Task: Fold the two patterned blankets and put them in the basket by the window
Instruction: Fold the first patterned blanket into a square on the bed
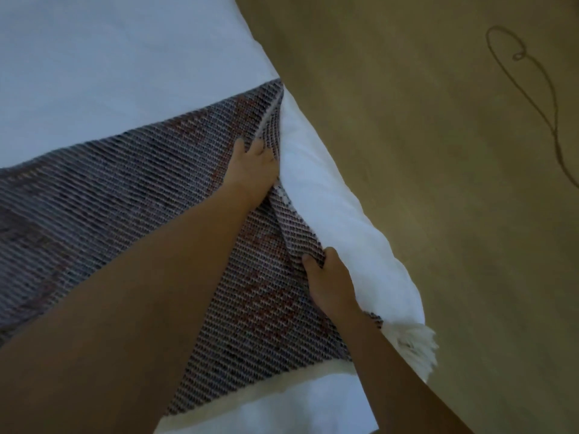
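- White bedding [94, 57] is covering the bed that serves as the work surface; tan flooring [438, 183] is running along its right side, with a thin dark cord [532, 98] lying on it.
- I am working on one patterned blanket [94, 208], which is lying spread across the bedding, its long axis running from the lower left toward the bed's right edge.
- My left hand [250, 170] is lying on the blanket's far right part with fingers curling onto a raised ridge of cloth; I cannot tell whether it is gripping or only pressing.
- My right hand [329, 283] is closing around the blanket's right edge, nearer to me and directly beside the white fringe [413, 343].
- I am judging that the coming fold must travel leftward, away from both hands.
- My left forearm is hiding much of the blanket; the second blanket and the basket are lying out of view.
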A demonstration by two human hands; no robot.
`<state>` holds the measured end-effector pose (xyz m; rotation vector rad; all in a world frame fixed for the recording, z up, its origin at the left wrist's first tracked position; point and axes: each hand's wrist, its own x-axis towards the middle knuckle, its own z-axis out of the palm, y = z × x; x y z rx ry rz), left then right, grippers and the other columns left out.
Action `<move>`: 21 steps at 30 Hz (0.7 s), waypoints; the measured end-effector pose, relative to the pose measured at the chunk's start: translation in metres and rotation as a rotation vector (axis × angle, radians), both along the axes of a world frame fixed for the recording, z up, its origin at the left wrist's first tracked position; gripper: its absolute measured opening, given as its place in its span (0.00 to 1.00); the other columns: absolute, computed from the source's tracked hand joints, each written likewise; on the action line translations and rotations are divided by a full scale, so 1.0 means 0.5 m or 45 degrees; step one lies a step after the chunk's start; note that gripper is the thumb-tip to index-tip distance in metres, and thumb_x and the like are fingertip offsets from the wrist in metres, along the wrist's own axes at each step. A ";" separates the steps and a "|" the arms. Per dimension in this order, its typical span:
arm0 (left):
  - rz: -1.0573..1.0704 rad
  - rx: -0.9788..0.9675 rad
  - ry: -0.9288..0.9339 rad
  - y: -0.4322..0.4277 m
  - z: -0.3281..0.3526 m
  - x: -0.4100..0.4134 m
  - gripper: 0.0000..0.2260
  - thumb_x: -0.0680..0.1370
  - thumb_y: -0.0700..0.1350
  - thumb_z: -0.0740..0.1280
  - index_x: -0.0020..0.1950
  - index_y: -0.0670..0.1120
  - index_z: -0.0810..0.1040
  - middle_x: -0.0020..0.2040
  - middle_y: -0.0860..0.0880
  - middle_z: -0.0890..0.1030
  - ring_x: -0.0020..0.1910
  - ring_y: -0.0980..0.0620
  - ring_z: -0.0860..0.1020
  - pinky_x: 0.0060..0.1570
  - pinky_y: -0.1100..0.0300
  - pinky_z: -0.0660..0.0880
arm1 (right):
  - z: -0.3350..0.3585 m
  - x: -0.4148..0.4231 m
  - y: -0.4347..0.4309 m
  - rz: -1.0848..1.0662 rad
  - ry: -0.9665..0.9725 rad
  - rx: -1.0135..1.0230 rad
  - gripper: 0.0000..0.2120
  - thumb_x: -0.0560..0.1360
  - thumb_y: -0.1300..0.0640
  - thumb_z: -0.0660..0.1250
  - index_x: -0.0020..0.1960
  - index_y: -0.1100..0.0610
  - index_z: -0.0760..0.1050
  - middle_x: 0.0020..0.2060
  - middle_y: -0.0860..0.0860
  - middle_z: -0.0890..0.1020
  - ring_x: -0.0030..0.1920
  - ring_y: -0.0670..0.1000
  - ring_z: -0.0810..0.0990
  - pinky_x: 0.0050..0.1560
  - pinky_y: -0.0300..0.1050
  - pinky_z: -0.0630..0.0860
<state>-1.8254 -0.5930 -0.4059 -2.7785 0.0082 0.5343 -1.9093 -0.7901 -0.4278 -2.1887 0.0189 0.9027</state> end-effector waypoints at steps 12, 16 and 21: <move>0.270 -0.115 -0.233 0.272 0.064 -0.315 0.13 0.77 0.42 0.59 0.62 0.44 0.70 0.61 0.44 0.72 0.60 0.43 0.67 0.57 0.50 0.64 | 0.093 -0.311 0.275 0.188 0.076 0.265 0.05 0.77 0.57 0.59 0.44 0.54 0.63 0.32 0.48 0.70 0.29 0.46 0.68 0.31 0.39 0.65; 0.409 -0.145 -0.284 0.396 0.077 -0.460 0.14 0.78 0.41 0.58 0.63 0.43 0.69 0.63 0.42 0.70 0.62 0.41 0.65 0.58 0.47 0.64 | 0.100 -0.460 0.415 0.373 0.146 0.319 0.03 0.77 0.59 0.60 0.50 0.57 0.66 0.35 0.49 0.71 0.31 0.47 0.69 0.29 0.34 0.64; 0.534 -0.160 -0.344 0.543 0.068 -0.627 0.12 0.78 0.40 0.59 0.61 0.42 0.71 0.62 0.41 0.70 0.60 0.40 0.68 0.57 0.47 0.65 | 0.094 -0.614 0.582 0.483 0.123 0.287 0.07 0.78 0.57 0.60 0.54 0.57 0.65 0.39 0.49 0.73 0.35 0.46 0.72 0.32 0.34 0.68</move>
